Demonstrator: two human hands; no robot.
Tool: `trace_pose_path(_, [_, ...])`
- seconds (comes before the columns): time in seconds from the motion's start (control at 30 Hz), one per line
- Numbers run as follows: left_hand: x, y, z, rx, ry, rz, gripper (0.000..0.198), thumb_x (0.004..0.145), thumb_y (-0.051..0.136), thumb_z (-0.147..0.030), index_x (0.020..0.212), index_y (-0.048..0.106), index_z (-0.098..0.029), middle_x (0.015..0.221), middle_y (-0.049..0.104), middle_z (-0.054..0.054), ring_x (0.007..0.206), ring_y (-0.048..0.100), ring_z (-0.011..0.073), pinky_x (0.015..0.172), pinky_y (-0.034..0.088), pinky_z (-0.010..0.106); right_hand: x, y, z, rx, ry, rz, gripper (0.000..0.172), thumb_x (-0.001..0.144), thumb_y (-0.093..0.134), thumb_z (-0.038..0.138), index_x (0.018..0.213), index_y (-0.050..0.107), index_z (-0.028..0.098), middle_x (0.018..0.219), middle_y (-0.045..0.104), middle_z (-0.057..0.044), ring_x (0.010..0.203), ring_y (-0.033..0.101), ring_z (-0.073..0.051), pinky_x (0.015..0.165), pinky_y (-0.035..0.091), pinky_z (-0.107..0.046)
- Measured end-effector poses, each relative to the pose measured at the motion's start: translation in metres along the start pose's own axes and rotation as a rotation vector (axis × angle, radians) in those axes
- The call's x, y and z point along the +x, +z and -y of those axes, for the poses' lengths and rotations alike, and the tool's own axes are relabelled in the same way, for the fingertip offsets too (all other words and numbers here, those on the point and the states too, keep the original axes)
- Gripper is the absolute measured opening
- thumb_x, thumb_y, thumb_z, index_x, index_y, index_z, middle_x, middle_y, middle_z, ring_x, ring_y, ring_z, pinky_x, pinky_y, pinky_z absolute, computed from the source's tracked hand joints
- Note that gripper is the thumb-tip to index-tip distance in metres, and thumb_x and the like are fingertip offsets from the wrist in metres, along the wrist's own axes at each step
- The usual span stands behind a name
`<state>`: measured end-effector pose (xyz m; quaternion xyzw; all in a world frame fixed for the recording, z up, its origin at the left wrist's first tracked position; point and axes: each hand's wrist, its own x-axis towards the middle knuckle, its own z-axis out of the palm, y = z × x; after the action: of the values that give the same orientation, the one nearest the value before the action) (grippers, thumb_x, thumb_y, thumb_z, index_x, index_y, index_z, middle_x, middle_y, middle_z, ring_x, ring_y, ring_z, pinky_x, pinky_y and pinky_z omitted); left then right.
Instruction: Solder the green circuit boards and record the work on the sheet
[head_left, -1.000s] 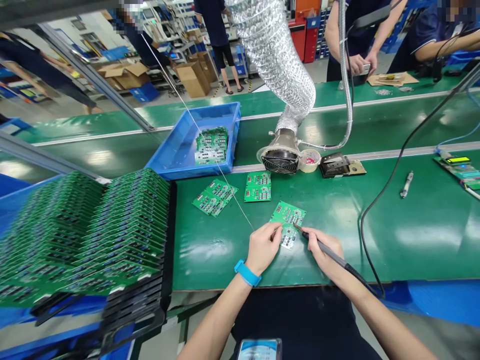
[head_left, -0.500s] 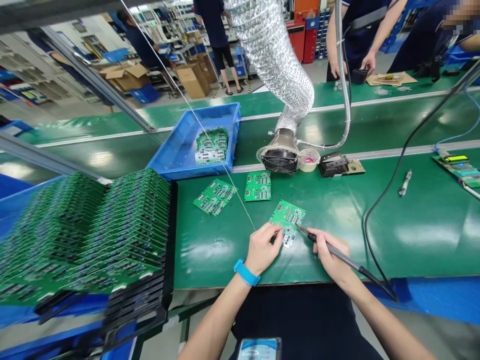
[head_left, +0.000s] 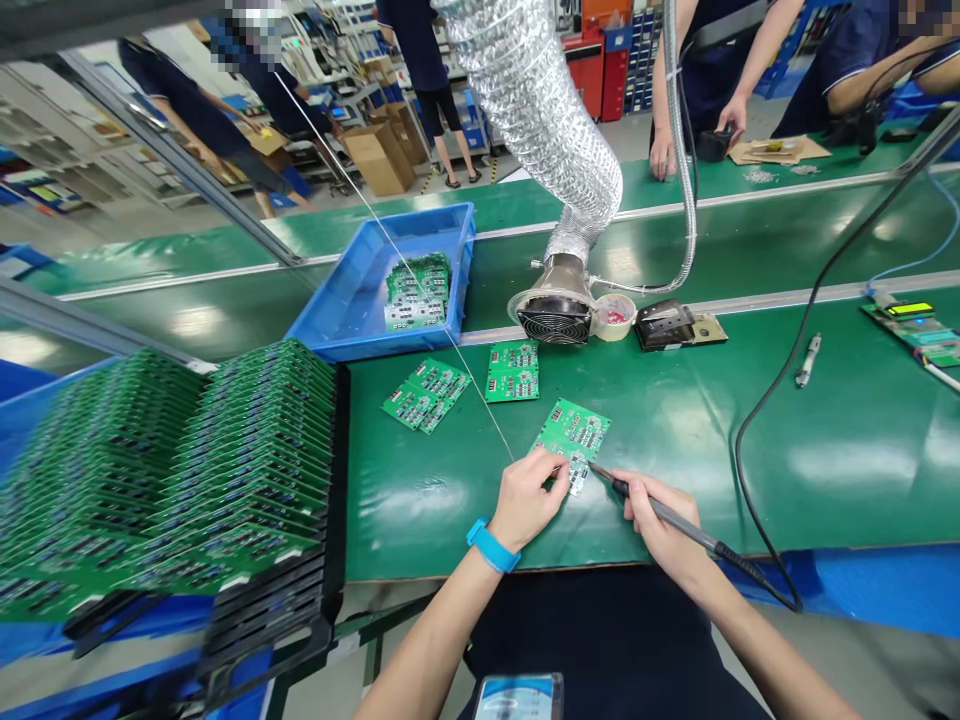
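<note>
A green circuit board (head_left: pixel 574 428) lies on the green work surface in front of me. My right hand (head_left: pixel 660 515) grips a soldering iron (head_left: pixel 686 527), its tip at the lower right part of the board. Over the board's lower left side, my left hand (head_left: pixel 531 497), with a blue band on the wrist, has thumb and forefinger pinched on a thin wire (head_left: pixel 481 400) that comes down from the upper left. Behind, more boards (head_left: pixel 514 371) lie flat, and an overlapping pair (head_left: pixel 427 394) sits to the left.
Racked boards (head_left: pixel 247 450) fill the left side. A blue tray (head_left: pixel 345 285) holds stacked boards. A fume duct (head_left: pixel 555 305), tape roll (head_left: pixel 615 317), metal stand (head_left: pixel 679 327) and pen (head_left: pixel 808 361) are beyond. A black cable (head_left: pixel 765 400) curves at right. People stand across the bench.
The iron's tip has moved slightly down and left along the board, with my right hand shifted a little lower. My left hand keeps its pinch. In the background, people have moved.
</note>
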<state>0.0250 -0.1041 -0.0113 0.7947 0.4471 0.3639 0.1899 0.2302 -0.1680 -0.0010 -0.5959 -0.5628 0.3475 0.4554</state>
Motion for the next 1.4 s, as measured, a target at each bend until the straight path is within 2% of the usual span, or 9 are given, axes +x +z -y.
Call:
trace_pose_path(0.33, [0.0, 0.002, 0.0, 0.132, 0.082, 0.054, 0.016, 0.096, 0.053, -0.018, 0.09, 0.068, -0.018, 0.077, 0.063, 0.002, 0.069, 0.059, 0.0128, 0.066, 0.045, 0.025, 0.001, 0.001, 0.002, -0.015, -0.012, 0.014, 0.039, 0.101, 0.046, 0.041, 0.104, 0.075, 0.016, 0.062, 0.063, -0.001, 0.051, 0.06, -0.013, 0.049, 0.048, -0.022])
trace_pose_path(0.63, [-0.001, 0.001, 0.0, 0.107, 0.028, 0.003, 0.015, 0.094, 0.054, -0.017, 0.087, 0.067, -0.019, 0.075, 0.062, 0.002, 0.066, 0.058, 0.012, 0.065, 0.045, 0.024, 0.001, 0.0, -0.01, 0.018, 0.071, 0.038, 0.04, 0.102, 0.045, 0.046, 0.11, 0.074, 0.018, 0.062, 0.062, 0.0, 0.054, 0.06, -0.013, 0.051, 0.047, -0.022])
trace_pose_path(0.93, [0.0, 0.004, 0.001, 0.193, 0.091, 0.034, 0.016, 0.095, 0.052, -0.018, 0.089, 0.068, -0.018, 0.075, 0.062, 0.002, 0.067, 0.058, 0.0127, 0.065, 0.045, 0.025, 0.0, -0.001, -0.011, 0.014, 0.071, 0.042, 0.041, 0.102, 0.045, 0.045, 0.11, 0.074, 0.018, 0.062, 0.062, -0.001, 0.055, 0.061, -0.014, 0.051, 0.048, -0.022])
trace_pose_path(1.17, [-0.001, 0.002, -0.001, 0.164, 0.089, 0.014, 0.018, 0.094, 0.052, -0.018, 0.085, 0.067, -0.019, 0.073, 0.062, 0.002, 0.064, 0.057, 0.012, 0.064, 0.044, 0.024, 0.0, -0.001, -0.004, -0.014, -0.007, -0.019, 0.041, 0.101, 0.045, 0.043, 0.104, 0.076, 0.017, 0.058, 0.061, -0.001, 0.051, 0.06, -0.014, 0.047, 0.048, -0.023])
trace_pose_path(1.4, [-0.003, 0.004, 0.001, 0.209, 0.109, 0.061, 0.018, 0.095, 0.053, -0.019, 0.086, 0.068, -0.019, 0.074, 0.061, 0.002, 0.065, 0.057, 0.0129, 0.064, 0.044, 0.025, 0.001, -0.001, 0.0, -0.034, -0.032, 0.03, 0.037, 0.102, 0.045, 0.038, 0.104, 0.076, 0.018, 0.057, 0.061, 0.001, 0.049, 0.06, -0.013, 0.049, 0.049, -0.022])
